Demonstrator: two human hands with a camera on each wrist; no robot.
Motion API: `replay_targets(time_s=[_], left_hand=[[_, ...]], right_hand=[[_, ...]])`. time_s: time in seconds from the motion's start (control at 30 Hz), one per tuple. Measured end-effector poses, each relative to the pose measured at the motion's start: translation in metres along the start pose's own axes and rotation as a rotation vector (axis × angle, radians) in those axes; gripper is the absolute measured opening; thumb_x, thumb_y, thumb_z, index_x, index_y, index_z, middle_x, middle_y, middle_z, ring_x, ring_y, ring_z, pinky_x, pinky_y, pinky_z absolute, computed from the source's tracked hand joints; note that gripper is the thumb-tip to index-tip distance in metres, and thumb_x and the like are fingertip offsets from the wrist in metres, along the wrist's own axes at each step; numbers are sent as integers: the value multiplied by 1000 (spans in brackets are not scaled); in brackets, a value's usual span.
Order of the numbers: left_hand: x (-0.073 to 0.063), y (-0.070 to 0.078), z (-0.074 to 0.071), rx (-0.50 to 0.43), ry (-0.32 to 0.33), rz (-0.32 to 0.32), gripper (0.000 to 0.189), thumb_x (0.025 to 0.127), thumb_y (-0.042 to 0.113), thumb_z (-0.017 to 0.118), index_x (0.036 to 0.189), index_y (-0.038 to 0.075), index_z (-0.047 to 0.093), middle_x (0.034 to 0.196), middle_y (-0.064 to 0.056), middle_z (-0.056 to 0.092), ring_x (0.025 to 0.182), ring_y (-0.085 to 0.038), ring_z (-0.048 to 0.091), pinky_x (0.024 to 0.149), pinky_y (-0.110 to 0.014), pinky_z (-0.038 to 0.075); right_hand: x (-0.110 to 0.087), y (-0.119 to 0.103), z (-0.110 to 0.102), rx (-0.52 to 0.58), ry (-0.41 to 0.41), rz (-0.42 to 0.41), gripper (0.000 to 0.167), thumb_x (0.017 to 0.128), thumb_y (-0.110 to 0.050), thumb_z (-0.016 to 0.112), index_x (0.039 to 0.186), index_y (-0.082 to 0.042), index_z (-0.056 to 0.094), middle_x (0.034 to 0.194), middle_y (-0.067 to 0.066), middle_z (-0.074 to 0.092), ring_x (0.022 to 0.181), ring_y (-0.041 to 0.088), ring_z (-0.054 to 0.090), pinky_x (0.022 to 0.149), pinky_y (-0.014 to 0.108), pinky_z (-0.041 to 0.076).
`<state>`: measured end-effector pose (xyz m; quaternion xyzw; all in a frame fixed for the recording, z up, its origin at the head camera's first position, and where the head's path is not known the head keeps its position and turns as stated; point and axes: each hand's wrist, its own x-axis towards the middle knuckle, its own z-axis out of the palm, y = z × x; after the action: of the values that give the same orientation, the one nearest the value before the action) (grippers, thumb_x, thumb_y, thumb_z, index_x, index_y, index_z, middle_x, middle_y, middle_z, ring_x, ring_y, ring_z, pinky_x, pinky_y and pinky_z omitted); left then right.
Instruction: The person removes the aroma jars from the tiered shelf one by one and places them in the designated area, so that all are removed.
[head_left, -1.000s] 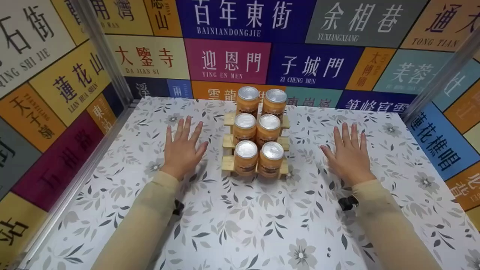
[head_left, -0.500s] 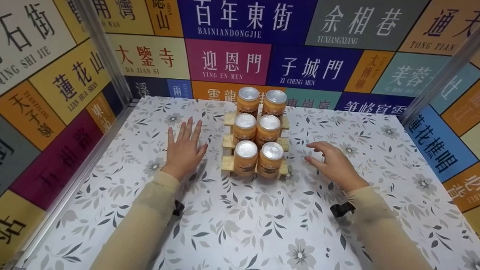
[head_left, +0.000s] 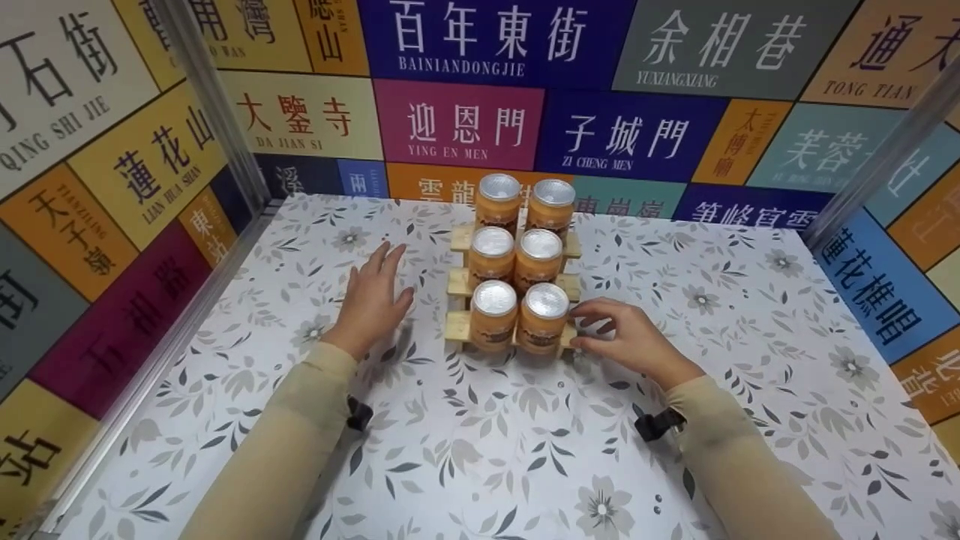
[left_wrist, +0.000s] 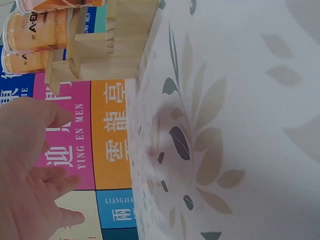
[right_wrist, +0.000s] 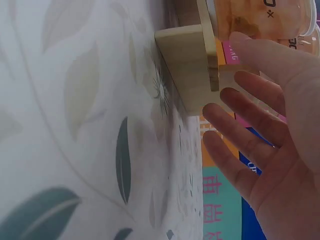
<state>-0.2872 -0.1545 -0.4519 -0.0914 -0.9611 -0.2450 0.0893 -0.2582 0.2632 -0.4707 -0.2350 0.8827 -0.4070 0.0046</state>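
Several orange cans [head_left: 493, 330] with silver lids stand in pairs on a three-step wooden rack [head_left: 457, 328] at the table's middle. My right hand [head_left: 634, 337] is just right of the front right can [head_left: 541, 330], fingertips right at its side. In the right wrist view, its thumb [right_wrist: 265, 57] overlaps the can [right_wrist: 265, 20] and the other fingers [right_wrist: 250, 110] are spread and slightly bent. My left hand [head_left: 369, 304] is held left of the rack with nothing in it, fingers loose, also seen in the left wrist view as a spread hand [left_wrist: 25, 170].
The table has a white floral cover [head_left: 465, 450]. Printed panels with large characters [head_left: 457, 124] rise behind it and along both sides. A metal corner post [head_left: 217, 112] stands at the back left. Black wrist cameras [head_left: 660, 425] sit under both sleeves.
My right hand has moved left from flat beside the table's right part to the front right can, its fingers bending. My left hand has turned slightly and stays left of the rack.
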Motion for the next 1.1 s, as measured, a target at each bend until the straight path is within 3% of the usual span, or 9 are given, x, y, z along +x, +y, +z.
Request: replay_targets(time_s=[0.2,0.33,0.5,0.77,1.1], left_hand=[[3,6,0,-111,-25,22,67,100,22,65,160,13,36,166,-18,29,151,-39,35,123,-56,33],[5,10,-2,-225,-56,14,70,100,24,64,161,15,32,167,-15,28,153,-36,33,122,-54,34],[12,16,-6,-315,-50,7,68,101,26,65,160,15,35,164,-12,34,147,-34,41,120,-53,38],[33,34,-15,-441,-40,5,59,100,28,67,154,18,45,156,-7,46,141,-28,47,116,-49,43],[63,61,-28,-666,-26,33,56,98,33,70,148,16,51,148,-7,56,133,-24,52,111,-46,46]], right_hand=[[4,5,4,18,-19,21,41,83,-17,87,121,-9,75,128,11,68,101,29,71,88,45,61],[5,9,5,18,-18,40,40,83,-19,88,120,-11,76,131,9,66,100,27,69,85,41,60],[6,12,5,27,-23,58,39,83,-24,88,119,-15,76,129,4,68,102,26,67,86,41,56],[2,11,5,43,-4,76,39,83,-21,88,118,-14,76,127,4,68,105,27,65,89,44,55],[3,11,8,77,-10,85,37,84,-18,87,119,-14,75,130,4,66,112,29,62,93,47,56]])
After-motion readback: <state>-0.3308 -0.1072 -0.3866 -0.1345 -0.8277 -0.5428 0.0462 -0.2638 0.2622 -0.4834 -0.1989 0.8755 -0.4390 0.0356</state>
